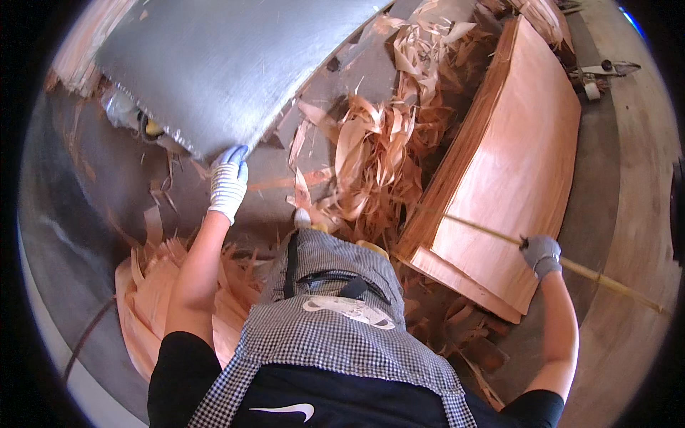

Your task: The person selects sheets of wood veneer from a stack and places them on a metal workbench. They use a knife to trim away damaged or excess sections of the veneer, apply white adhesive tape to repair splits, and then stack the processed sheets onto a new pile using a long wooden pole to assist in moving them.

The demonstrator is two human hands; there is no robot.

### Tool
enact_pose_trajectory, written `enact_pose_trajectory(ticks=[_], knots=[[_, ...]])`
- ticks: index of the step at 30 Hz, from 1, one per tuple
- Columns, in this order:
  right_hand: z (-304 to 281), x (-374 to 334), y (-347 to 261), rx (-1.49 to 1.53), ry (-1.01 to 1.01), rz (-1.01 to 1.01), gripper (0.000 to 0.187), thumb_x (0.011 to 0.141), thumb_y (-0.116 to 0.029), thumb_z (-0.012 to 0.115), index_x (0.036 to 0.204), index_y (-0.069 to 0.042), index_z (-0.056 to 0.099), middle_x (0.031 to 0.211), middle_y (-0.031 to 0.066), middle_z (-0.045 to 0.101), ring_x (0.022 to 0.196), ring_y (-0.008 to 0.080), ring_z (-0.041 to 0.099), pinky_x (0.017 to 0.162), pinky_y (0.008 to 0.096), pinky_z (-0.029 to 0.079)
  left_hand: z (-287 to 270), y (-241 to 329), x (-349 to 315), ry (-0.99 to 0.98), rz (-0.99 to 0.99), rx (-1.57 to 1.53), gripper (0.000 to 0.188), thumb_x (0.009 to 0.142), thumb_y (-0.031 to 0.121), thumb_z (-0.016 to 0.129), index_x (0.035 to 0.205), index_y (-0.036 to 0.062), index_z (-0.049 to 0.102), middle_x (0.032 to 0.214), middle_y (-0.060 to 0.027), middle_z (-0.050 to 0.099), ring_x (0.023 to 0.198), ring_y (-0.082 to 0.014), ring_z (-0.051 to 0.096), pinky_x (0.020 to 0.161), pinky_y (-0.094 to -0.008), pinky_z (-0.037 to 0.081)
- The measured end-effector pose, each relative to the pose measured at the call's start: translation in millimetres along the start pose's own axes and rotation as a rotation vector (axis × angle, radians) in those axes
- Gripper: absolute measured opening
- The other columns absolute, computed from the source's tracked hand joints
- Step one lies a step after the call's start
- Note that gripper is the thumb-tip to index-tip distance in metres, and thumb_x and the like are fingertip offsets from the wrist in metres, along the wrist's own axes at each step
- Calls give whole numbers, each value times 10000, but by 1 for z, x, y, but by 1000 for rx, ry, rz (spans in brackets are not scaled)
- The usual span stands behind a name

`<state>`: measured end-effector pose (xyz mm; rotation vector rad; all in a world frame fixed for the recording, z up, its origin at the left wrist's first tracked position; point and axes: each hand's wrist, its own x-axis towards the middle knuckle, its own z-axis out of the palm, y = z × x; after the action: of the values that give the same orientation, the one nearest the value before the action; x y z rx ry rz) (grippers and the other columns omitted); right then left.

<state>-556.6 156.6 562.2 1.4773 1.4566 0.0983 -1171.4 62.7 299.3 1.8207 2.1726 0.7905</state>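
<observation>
My left hand (230, 182), in a white striped glove with bluish fingertips, rests on the near corner of a grey flat-topped table (221, 71). Its fingers are stretched out over the edge, and no held object shows. A grey glove covers my right hand (542, 255), which is closed around a long thin wooden stick (606, 281). The stick reaches across a stack of reddish wood veneer sheets (514, 171) on my right and sticks out past the stack's right side. The stack's top sheet is smooth and slightly curved.
Torn veneer strips (378, 153) lie heaped on the floor between table and stack. Another pile of veneer scraps (171, 292) sits by my left arm. More veneer sheets (93, 46) stand beyond the table's left side. A dark tool (606, 69) lies at the far right.
</observation>
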Motion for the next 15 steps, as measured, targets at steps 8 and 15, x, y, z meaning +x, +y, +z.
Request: enact_pose_trajectory(ticks=[8, 15], knots=[[-121, 117, -40, 100, 492, 211, 265, 889, -328, 468, 928, -154, 665, 862, 114, 676, 810, 282, 664, 651, 431, 529, 30, -14, 63, -170, 39, 335, 594, 720, 225, 608, 1276, 86, 451, 1381, -154, 340, 1275, -353, 288, 1058, -503, 205], [-109, 129, -41, 360, 381, 174, 303, 853, -333, 509, 909, -82, 669, 896, 182, 650, 843, 360, 626, 728, 452, 503, 28, -5, 62, -225, 37, 399, 620, 719, 214, 632, 1290, 79, 433, 1395, -159, 312, 1285, -346, 269, 1062, -495, 204]])
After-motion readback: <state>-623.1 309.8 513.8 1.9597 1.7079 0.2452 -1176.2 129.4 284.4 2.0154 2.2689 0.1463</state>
